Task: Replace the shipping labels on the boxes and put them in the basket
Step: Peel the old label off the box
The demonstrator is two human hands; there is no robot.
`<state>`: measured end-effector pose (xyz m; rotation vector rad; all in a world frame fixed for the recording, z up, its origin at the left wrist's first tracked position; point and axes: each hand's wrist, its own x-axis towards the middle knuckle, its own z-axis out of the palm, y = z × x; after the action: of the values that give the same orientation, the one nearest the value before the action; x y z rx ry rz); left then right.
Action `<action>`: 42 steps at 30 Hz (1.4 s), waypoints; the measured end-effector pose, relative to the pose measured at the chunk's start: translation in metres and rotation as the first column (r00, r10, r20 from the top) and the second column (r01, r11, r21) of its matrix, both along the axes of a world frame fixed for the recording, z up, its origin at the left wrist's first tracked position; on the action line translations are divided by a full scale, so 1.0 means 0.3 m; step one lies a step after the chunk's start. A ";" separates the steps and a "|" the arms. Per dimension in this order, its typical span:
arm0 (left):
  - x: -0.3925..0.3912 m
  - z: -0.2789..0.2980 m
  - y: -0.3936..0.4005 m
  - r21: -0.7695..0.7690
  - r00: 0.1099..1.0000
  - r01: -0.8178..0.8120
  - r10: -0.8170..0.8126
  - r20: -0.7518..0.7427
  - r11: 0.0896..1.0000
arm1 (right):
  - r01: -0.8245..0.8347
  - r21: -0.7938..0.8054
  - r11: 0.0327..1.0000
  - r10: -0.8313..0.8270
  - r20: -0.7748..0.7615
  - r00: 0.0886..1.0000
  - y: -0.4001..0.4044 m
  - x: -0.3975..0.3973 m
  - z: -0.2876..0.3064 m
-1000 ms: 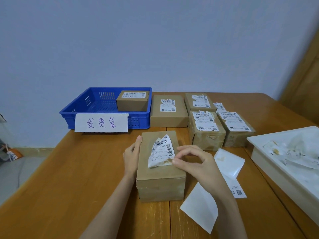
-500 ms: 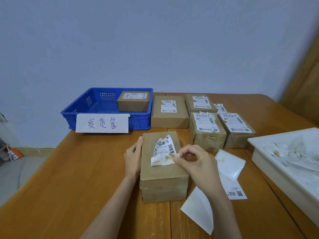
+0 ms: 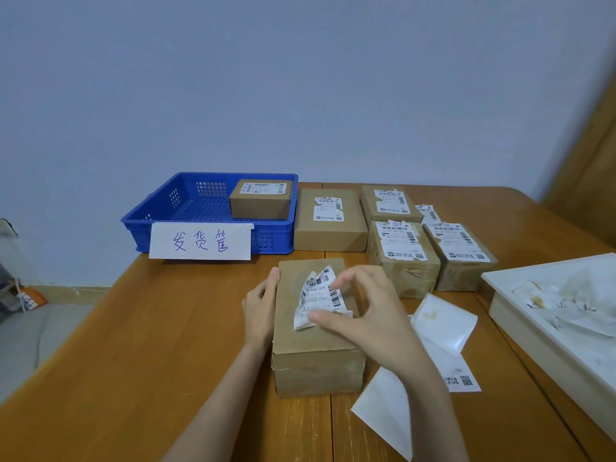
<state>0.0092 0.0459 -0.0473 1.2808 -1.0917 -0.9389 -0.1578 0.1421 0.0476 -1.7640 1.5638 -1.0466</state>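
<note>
Box (image 3: 315, 331): brown carton at the near middle of the desk (image 3: 133, 345), long side running away from us, old label (image 3: 320, 300) crumpled and half lifted off its top.

Hands: our left hand (image 3: 261, 310) lies flat against the carton's left side, fingers straight, bracing it. Our right hand (image 3: 363, 315) curls over the label, thumb and fingers pinching its loose right edge.

Method, as we judge it: peel low and slow toward the left, keep the brace firm so the carton does not slide, and lift torn scraps before the new label goes on.

Room: basket (image 3: 156, 221) at far left, one relabelled carton in its right corner, the rest of its floor open. Four cartons (image 3: 403, 258) stand close together behind and right. White tray (image 3: 520, 315) of scraps near the right edge. Backing sheets (image 3: 443, 331) lie just beside the carton's right side; the left of the desk gives a free path to the basket.
</note>
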 end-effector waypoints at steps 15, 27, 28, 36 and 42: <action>-0.005 0.007 0.010 -0.015 1.000 -0.014 0.014 -0.015 1.000 | 0.208 0.117 0.971 -0.128 -0.481 0.867 -0.061 0.169 -0.004; -0.008 0.011 0.015 -0.025 1.000 -0.003 0.003 -0.017 1.000 | 0.163 0.097 0.982 -0.117 -0.367 0.923 -0.029 0.119 0.004; -0.007 0.010 0.013 -0.026 1.000 -0.004 0.004 -0.010 1.000 | 0.163 0.099 0.982 -0.121 -0.339 0.933 -0.029 0.121 0.003; 0.000 0.000 0.007 -0.038 1.000 0.013 -0.014 -0.010 0.999 | 0.249 0.165 0.954 -0.183 -0.335 0.924 -0.108 0.149 0.004; -0.013 0.011 0.015 -0.026 1.000 -0.018 0.018 0.004 0.999 | 0.262 0.180 0.948 -0.171 -0.406 0.898 -0.154 0.174 -0.010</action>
<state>0.0054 0.0505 -0.0439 1.2695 -1.0906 -0.9059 -0.1054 0.0958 0.0445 -1.7314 2.0743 -0.5948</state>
